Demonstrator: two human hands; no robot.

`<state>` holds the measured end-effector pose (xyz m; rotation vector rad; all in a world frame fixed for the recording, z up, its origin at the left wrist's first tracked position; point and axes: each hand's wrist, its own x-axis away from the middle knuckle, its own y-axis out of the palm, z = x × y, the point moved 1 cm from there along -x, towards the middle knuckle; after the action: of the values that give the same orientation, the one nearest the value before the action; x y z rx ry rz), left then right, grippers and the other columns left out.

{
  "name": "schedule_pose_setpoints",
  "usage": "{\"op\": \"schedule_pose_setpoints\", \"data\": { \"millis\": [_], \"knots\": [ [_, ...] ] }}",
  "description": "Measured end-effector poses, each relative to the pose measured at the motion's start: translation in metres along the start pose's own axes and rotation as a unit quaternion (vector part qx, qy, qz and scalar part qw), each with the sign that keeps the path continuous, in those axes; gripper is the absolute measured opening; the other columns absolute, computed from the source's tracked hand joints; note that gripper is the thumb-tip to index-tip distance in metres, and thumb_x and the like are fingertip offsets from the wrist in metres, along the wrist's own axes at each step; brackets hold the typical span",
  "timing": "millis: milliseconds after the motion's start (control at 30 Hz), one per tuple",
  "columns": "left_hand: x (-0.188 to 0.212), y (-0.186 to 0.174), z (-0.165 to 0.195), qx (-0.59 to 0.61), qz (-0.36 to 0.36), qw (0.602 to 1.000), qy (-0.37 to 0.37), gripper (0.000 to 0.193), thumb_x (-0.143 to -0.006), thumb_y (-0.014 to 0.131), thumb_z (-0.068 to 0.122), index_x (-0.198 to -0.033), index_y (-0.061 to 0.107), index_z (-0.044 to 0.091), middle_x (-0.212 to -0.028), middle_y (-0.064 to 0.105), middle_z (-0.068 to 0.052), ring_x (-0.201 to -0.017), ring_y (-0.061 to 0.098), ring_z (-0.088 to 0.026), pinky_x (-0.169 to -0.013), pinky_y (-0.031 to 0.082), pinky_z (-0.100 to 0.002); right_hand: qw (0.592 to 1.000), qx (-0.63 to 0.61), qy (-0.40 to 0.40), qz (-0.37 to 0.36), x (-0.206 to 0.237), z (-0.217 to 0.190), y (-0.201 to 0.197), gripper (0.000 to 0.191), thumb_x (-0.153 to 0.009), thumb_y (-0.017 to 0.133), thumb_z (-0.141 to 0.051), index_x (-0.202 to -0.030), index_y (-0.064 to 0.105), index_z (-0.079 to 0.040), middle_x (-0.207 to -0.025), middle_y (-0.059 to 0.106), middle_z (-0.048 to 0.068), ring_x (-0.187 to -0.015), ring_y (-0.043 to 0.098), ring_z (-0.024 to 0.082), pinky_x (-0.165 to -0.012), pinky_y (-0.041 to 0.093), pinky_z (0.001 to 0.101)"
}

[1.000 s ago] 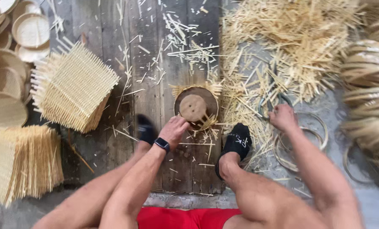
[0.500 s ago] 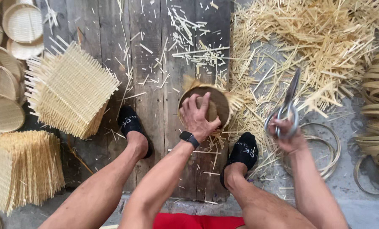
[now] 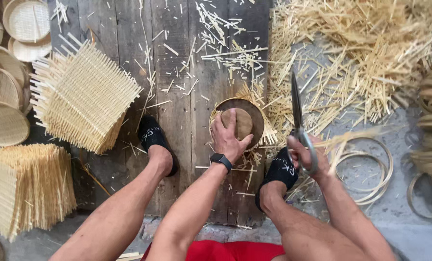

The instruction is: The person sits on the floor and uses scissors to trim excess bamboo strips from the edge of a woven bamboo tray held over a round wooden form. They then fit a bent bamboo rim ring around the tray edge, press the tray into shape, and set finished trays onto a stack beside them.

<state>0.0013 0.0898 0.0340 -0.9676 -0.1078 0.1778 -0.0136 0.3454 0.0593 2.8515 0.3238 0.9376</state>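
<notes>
**Round basket pinned at centre, shears raised to its right**

The left hand (image 3: 229, 137) presses flat, fingers spread, on the round woven basket (image 3: 247, 116) at centre frame. Just right of it, the right hand (image 3: 307, 155) grips upright shears (image 3: 298, 121), closed around the handles.

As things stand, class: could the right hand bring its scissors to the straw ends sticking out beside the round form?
Probably yes. The right hand holds the scissors upright just beside the round form, which the left hand presses down; nothing lies between blades and the straw ends.
</notes>
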Motion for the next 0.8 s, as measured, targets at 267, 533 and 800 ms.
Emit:
{"op": "schedule_pose_setpoints", "data": {
  "millis": [267, 533, 800],
  "knots": [
    [-0.008, -0.006, -0.008, 0.016, -0.089, 0.993, 0.073, 0.103, -0.060, 0.091, 0.031, -0.152, 0.045, 0.020, -0.154, 0.032, -0.027, -0.139, 0.037, -0.049, -0.115, 0.038, -0.052, 0.939, -0.313, 0.127, -0.064, -0.010, -0.035, -0.006, 0.039, -0.074, 0.082, -0.036, -0.094, 0.062, -0.009, -0.083, 0.064, 0.000, -0.078, 0.062, 0.012, -0.074, 0.054, 0.0311],
    [-0.014, -0.001, -0.010, -0.025, -0.173, 0.967, 0.185, 0.093, -0.057, 0.088, 0.020, -0.144, 0.055, 0.028, -0.153, 0.029, -0.026, -0.139, 0.030, -0.053, -0.116, 0.030, -0.058, 0.989, 0.124, -0.020, 0.078, 0.020, -0.004, -0.001, 0.027, -0.089, 0.076, -0.025, -0.087, 0.063, -0.002, -0.059, 0.057, 0.001, -0.044, 0.055, 0.012, -0.038, 0.042, 0.0242],
    [-0.004, -0.019, -0.014, -0.010, -0.137, 0.969, 0.207, 0.077, -0.064, 0.079, 0.005, -0.133, 0.067, 0.036, -0.158, 0.033, -0.015, -0.144, 0.030, -0.045, -0.122, 0.032, -0.052, 0.961, 0.248, 0.125, 0.018, -0.007, -0.022, 0.047, 0.043, -0.087, 0.078, -0.041, -0.084, 0.068, 0.000, -0.057, 0.057, 0.003, -0.043, 0.054, 0.012, -0.040, 0.041, 0.0278]
  ]
}}
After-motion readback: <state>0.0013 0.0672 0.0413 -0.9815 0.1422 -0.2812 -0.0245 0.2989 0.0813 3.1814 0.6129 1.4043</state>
